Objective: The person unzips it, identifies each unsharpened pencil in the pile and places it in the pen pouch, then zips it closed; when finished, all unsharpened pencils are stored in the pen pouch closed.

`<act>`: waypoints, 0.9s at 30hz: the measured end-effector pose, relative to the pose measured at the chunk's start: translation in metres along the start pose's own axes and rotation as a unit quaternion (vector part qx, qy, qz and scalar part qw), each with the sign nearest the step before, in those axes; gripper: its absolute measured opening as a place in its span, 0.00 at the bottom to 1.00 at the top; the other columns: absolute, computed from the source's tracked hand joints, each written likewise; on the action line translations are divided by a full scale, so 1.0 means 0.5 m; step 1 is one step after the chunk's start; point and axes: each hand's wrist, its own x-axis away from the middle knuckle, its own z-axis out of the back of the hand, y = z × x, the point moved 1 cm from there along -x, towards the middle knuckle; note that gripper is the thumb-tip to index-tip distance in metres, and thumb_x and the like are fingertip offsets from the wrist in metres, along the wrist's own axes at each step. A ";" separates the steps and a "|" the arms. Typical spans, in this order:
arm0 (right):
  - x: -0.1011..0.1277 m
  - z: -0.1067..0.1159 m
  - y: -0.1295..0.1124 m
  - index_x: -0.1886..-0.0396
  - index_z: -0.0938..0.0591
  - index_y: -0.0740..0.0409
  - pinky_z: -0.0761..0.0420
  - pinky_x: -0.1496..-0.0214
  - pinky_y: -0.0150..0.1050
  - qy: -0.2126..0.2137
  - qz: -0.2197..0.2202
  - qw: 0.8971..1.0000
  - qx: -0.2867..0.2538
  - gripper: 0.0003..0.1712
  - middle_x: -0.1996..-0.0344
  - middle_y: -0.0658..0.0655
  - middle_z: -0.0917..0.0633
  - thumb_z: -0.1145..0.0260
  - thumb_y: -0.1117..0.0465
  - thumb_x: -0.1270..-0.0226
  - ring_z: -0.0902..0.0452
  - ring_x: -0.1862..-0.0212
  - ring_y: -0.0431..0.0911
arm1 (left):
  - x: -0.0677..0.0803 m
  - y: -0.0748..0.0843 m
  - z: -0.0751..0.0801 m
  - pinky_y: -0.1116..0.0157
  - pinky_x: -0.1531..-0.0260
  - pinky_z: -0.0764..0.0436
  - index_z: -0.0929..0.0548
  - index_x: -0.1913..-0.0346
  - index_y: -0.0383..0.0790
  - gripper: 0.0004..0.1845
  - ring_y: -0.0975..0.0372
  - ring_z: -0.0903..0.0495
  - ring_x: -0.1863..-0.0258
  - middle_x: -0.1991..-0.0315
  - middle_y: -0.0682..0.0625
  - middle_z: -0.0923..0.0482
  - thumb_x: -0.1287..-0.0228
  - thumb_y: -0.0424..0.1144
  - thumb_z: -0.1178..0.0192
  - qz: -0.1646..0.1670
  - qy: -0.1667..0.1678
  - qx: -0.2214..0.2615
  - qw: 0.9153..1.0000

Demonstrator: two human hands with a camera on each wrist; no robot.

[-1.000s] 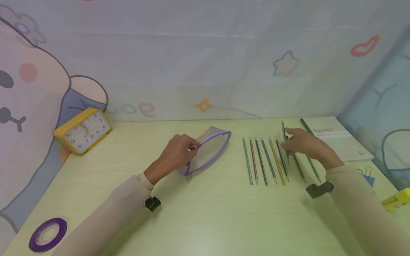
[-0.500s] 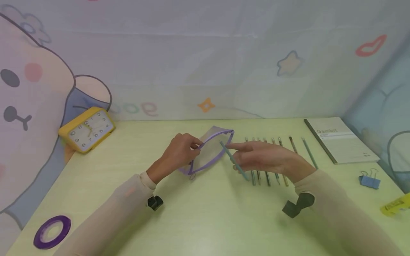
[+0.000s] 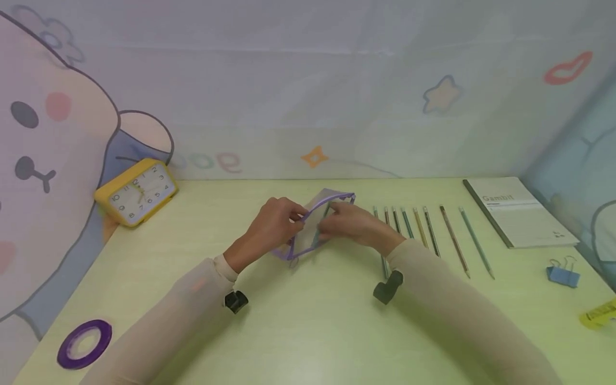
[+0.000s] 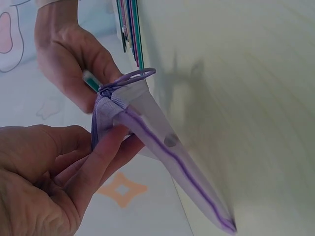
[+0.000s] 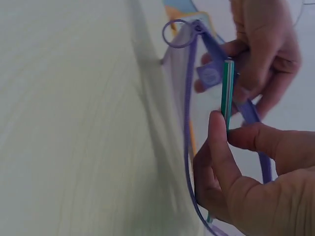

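Observation:
A translucent pouch (image 4: 162, 142) with purple zipper edges is held upright by my left hand (image 3: 275, 224), its fingers and thumb pinching one edge of the open mouth. My right hand (image 3: 353, 222) is at that mouth and pinches a green pencil (image 5: 227, 93) between thumb and fingers. In the right wrist view the pencil lies between the two zipper edges (image 5: 188, 108), and the right fingers cover its middle. A purple ring pull (image 4: 140, 76) hangs at the zipper's end. Several pencils (image 3: 452, 235) lie in a row on the table, partly behind the right forearm.
A yellow clock (image 3: 139, 192) stands at the back left, and a purple tape roll (image 3: 84, 345) lies at the front left. On the right are a notebook (image 3: 522, 214), a blue binder clip (image 3: 563, 275) and a yellow item (image 3: 599, 315) at the edge.
My right hand has lifted the green pencil from the row and carried it left to the pouch's mouth. The left hand keeps its hold on the pouch edge.

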 end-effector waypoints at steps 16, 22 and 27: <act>0.045 -0.031 -0.010 0.20 0.44 0.65 0.19 0.38 0.48 0.029 0.063 0.997 0.018 0.41 0.45 0.69 0.18 0.39 0.60 0.27 0.12 0.51 0.53 | 0.003 0.003 0.005 0.71 0.80 0.18 0.13 0.45 0.33 0.16 0.59 0.11 0.75 0.56 0.38 0.11 0.35 0.29 0.41 -0.003 0.014 -0.026 1.000; 0.126 0.037 -0.005 0.34 0.21 0.62 0.14 0.50 0.49 0.078 0.107 0.974 0.183 0.24 0.49 0.66 0.14 0.40 0.58 0.25 0.13 0.52 0.58 | 0.004 0.005 0.006 0.70 0.79 0.18 0.14 0.45 0.33 0.17 0.61 0.12 0.78 0.57 0.38 0.11 0.35 0.29 0.41 -0.003 0.006 -0.030 1.000; 0.181 0.134 0.020 0.39 0.19 0.67 0.16 0.58 0.46 0.142 0.084 0.929 0.332 0.21 0.52 0.68 0.13 0.41 0.61 0.25 0.14 0.56 0.57 | 0.005 0.005 0.006 0.70 0.79 0.18 0.14 0.44 0.33 0.17 0.62 0.12 0.78 0.56 0.38 0.11 0.35 0.29 0.40 -0.001 0.005 -0.029 1.000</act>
